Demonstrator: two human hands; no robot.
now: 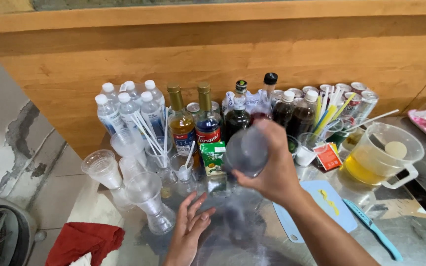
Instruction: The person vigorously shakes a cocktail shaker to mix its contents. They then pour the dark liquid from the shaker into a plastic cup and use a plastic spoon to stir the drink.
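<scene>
Head view, looking down on a glass-topped table (410, 207) against a wooden panel.

Right hand (272, 170): clenched around a clear plastic bottle (246, 150), held tilted above the table, base toward the camera, blurred. Bottle at centre of frame, just in front of the bottle row. Contents not discernible through the blur.

Left hand (189, 229): released, fingers spread, palm turned up, holding nothing. Positioned at 7 o'clock from the bottle, low over the table, just beside a clear funnel-shaped cup (149, 197) at its 9 o'clock.

Surroundings, clock positions taken from the held bottle:
- 12 o'clock: dark drink bottles (292, 111) in a row, against the panel.
- 10 to 11 o'clock: two syrup bottles with gold caps (193, 120), one amber, one blue.
- 10 o'clock, farther out: cluster of water bottles with white caps (129, 106).
- 9 o'clock: small green carton (213, 157), close by; beyond it clear plastic cups (103, 167) and a glass of white straws (156, 140).
- 2 o'clock: drink cans (356, 96) and coloured straws (329, 113).
- 3 o'clock: clear jug with yellow liquid (383, 155), handle toward the camera; red sachet (327, 156) between jug and hand.
- 4 to 5 o'clock: light blue cutting board (331, 207), partly under the right forearm; blue knife (373, 229) just beside it.
- 8 o'clock, well apart: red cloth (85, 241) at the lower left.
</scene>
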